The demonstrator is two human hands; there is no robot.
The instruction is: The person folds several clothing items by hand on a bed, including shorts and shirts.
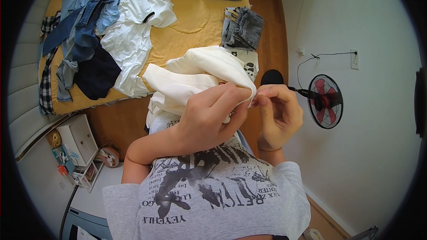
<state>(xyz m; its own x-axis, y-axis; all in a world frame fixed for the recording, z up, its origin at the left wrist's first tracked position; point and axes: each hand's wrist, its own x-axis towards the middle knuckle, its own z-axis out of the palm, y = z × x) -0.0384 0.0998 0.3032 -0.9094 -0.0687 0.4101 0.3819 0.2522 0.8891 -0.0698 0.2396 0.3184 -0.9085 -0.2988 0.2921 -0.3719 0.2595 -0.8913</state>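
Observation:
A cream-white garment (195, 86) is bunched up in front of my chest. Two long tube-like parts, sleeves or legs, stretch from it toward the bed. My left hand (209, 118) is closed around a fold of the cloth, with its fingers bent under the fabric. At the garment's right-hand edge, the thumb and fingertips of my right hand (280, 111) pinch the cloth, close beside the left fingers. Whatever small detail lies between the fingertips is hidden. The lower part of the garment hangs behind my left wrist.
Ahead stands a bed with a yellow sheet (189, 20). Piled on its left are jeans (91, 31) and white shirts (129, 40); folded grey jeans (243, 26) lie at its right edge. A black-and-red fan (327, 100) stands right, by the wall. A white cabinet (78, 138) is at left.

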